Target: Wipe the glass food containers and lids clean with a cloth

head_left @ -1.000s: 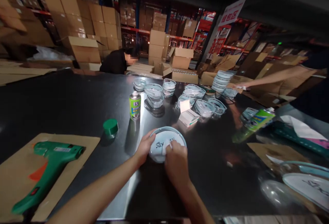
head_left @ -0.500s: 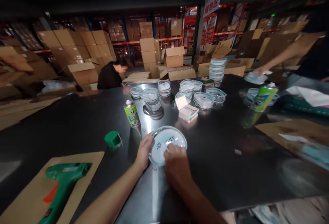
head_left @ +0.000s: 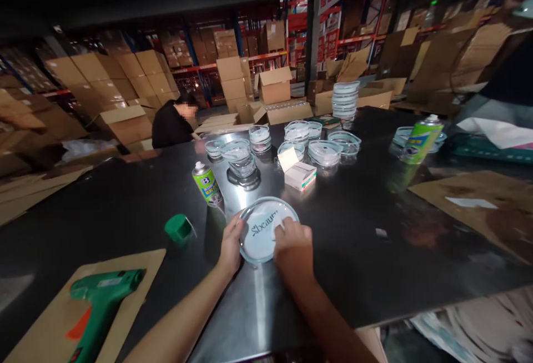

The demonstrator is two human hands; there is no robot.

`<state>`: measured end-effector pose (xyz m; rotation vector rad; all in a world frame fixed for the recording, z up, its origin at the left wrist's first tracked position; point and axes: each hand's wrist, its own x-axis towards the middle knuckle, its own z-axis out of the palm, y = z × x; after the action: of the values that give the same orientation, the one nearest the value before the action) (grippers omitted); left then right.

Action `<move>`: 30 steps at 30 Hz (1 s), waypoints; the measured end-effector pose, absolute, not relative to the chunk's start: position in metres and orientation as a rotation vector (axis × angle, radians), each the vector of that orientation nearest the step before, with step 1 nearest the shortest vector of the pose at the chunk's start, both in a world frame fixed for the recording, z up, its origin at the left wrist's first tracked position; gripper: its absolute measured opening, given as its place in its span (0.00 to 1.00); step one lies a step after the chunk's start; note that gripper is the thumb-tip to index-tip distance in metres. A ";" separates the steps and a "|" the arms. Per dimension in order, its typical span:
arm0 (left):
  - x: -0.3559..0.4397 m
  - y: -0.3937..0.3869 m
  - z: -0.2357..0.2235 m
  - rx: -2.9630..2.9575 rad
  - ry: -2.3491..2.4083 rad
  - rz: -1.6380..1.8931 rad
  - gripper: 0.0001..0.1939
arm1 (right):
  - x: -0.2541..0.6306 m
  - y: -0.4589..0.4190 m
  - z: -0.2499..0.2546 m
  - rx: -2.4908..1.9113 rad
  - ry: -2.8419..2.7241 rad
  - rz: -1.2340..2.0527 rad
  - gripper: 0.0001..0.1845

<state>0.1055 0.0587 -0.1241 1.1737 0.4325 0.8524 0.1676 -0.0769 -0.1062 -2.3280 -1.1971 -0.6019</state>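
A round, clear case [head_left: 259, 243] with a pale blue rim and dark lettering reading "beauty" is tilted up in front of me. My left hand [head_left: 231, 245] grips its left edge, thumb at the rim. Over the right part of its face, my right hand [head_left: 293, 243] has its fingers bunched round a small white wipe [head_left: 278, 228], pressed to the surface beside the lettering. Beyond the case stand a green spray can [head_left: 207, 185] and an open white box [head_left: 300, 174]. To the left of my left hand lies a green cap [head_left: 178, 228].
A green glue gun [head_left: 106, 296] rests on a cardboard sheet [head_left: 45, 318] at the left. Several similar clear cases [head_left: 325, 153] and a tall stack [head_left: 345, 99] occupy the far side. Another spray can [head_left: 421, 140] stands right. A person [head_left: 171, 121] bends down behind the table; another stands far right.
My right hand with the wipe has shifted right across the case, uncovering more of the lettering. The co-worker's hand at right has lifted off the table with a clear item. The view has shifted slightly.
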 end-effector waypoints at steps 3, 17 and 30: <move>0.103 0.060 -0.125 1.182 0.430 0.864 0.24 | 0.157 -0.073 -0.108 -2.305 -1.235 -0.561 0.11; 0.103 0.059 -0.127 1.200 0.417 0.854 0.22 | 0.157 -0.074 -0.107 -2.223 -1.361 -0.581 0.10; 0.103 0.058 -0.128 1.211 0.390 0.851 0.21 | 0.174 -0.075 -0.107 -2.216 -1.292 -0.644 0.08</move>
<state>0.1028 0.0580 -0.1278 1.2113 0.3903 0.8514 0.1735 -0.0746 -0.1068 -2.2165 -1.2916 -0.6442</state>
